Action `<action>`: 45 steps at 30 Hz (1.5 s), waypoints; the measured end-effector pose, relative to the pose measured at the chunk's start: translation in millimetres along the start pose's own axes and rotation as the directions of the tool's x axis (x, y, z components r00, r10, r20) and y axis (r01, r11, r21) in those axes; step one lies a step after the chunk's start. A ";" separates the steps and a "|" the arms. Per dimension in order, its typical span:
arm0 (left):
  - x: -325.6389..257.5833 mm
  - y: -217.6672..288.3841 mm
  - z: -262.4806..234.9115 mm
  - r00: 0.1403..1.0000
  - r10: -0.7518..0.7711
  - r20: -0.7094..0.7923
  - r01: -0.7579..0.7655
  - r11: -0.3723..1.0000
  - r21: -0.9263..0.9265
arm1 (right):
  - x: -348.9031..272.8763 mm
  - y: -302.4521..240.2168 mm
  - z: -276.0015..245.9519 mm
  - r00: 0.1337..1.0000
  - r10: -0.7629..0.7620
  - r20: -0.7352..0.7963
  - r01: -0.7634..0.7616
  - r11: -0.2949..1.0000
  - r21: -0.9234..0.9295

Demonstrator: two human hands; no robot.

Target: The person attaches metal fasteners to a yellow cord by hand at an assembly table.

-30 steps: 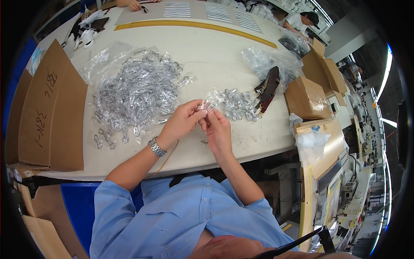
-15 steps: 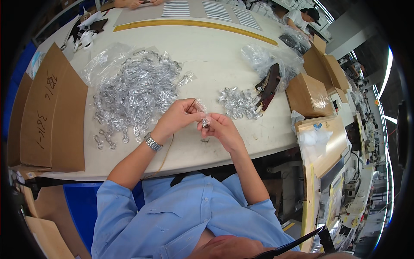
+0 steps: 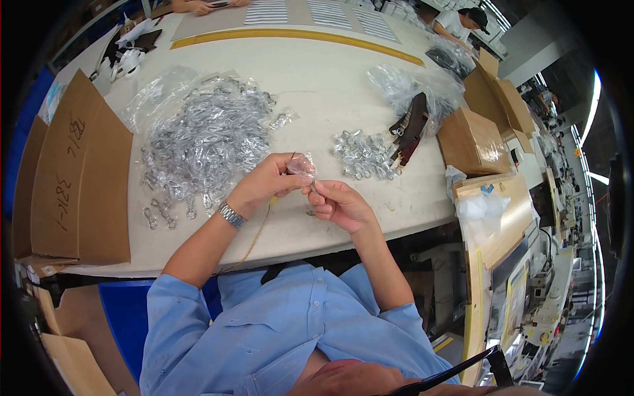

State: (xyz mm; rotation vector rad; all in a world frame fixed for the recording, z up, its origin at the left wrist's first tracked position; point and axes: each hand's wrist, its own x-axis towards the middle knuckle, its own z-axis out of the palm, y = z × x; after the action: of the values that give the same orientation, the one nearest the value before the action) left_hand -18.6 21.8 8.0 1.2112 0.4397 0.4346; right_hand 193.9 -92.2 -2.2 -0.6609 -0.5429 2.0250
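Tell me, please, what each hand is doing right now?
Left hand: closed, pinching a small clear plastic bag.
Right hand: closed, fingertips on a small silver metal clip just under that bag.

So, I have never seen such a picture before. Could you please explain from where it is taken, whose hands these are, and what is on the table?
The camera sits on a person's head and looks down, so its wide lens bends the edges. The two forearms rising from below are that person's own. The left hand and the right hand together hold a small clear plastic bag with a metal piece inside. On the pale table lie a big pile of bagged metal clips, a smaller pile, flat cardboard and a brown box. Other people work at the far side.
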 end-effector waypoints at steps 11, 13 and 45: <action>6.6 -13.4 -22.0 0.970 0.238 -0.044 -0.164 0.781 0.602 | -7.8 2.4 13.6 0.881 -0.381 -0.281 0.169 0.807 -0.566; 7.1 -3.7 -14.0 0.986 0.105 0.128 -0.153 0.871 0.467 | -8.4 5.6 9.8 0.865 -0.402 -0.300 0.163 0.791 -0.590; 3.1 17.1 -24.0 0.871 0.163 -0.463 -0.070 0.975 0.212 | 66.5 6.4 32.0 0.821 -0.571 0.002 -0.339 -0.490 -0.803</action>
State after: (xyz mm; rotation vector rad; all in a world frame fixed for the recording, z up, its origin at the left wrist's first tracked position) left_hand -30.4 47.4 17.1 1.3158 0.8512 0.8215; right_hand 140.0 -41.6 2.3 -2.0016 -2.0520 0.0908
